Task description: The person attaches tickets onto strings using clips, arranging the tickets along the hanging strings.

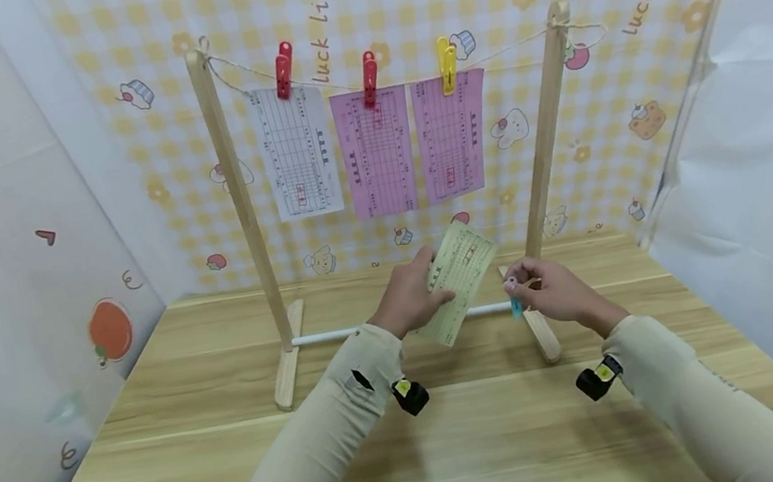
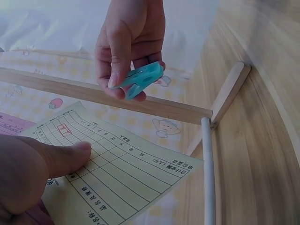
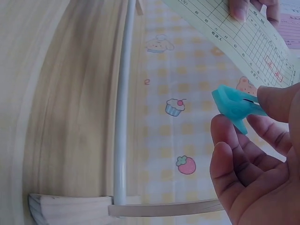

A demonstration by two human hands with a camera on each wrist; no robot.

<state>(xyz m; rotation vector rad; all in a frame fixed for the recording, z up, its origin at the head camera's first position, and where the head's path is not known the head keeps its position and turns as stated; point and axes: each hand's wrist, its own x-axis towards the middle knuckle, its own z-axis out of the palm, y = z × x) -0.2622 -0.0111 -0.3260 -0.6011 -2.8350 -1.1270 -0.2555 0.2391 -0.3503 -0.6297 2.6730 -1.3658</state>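
My left hand (image 1: 413, 294) pinches a pale yellow receipt slip (image 1: 461, 280) between thumb and fingers, its printed side showing a small red stamp. In the left wrist view the thumb lies flat across the slip (image 2: 117, 168). To the right, my right hand (image 1: 554, 290) holds a turquoise clothespin (image 3: 234, 105) between thumb and fingertips. The clothespin stays apart from the slip. Above both hands, a string carries a white slip (image 1: 298, 154) under a red clothespin (image 1: 284, 70), a pink slip (image 1: 378, 154) under another red one, and a second pink slip (image 1: 455, 137) under a yellow clothespin (image 1: 447, 65).
A wooden post (image 1: 239, 197) at left and another wooden post (image 1: 547, 131) at right hold the string. A white rod (image 1: 326, 336) joins them low down, behind the hands. The stand's feet rest on a wood-grain table (image 1: 183, 442), before a checked cloth backdrop (image 1: 156, 176).
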